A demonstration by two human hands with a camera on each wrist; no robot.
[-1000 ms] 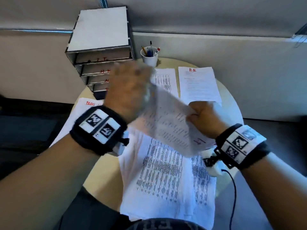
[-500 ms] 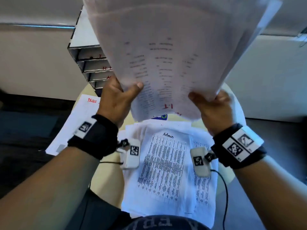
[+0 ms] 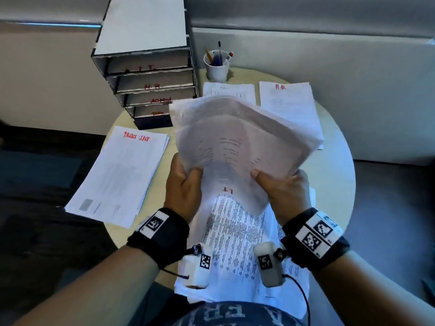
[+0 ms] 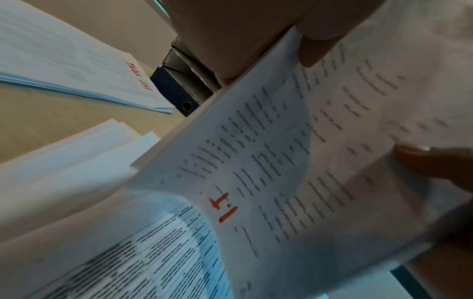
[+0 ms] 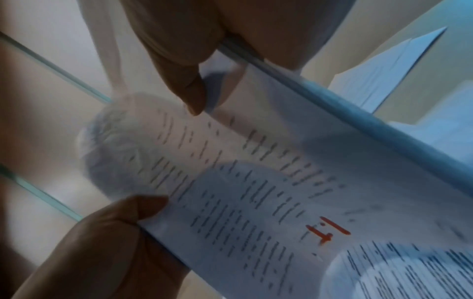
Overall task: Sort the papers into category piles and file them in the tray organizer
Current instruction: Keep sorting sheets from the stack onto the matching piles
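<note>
Both hands, the left hand (image 3: 182,184) and the right hand (image 3: 286,191), grasp the curled I.T. paper bundle (image 3: 237,147) by its near corners, raised above the counter (image 3: 334,175) middle, before the tray organizer (image 3: 146,67) at its far-left edge.

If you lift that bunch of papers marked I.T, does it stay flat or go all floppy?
Probably floppy: the I.T papers already curve and sag between the left hand and the right hand, which grip its near corners. The sheets have fanned apart at the far edge, so they could likely slide loose. It looks light enough to hold by the edges.
</note>
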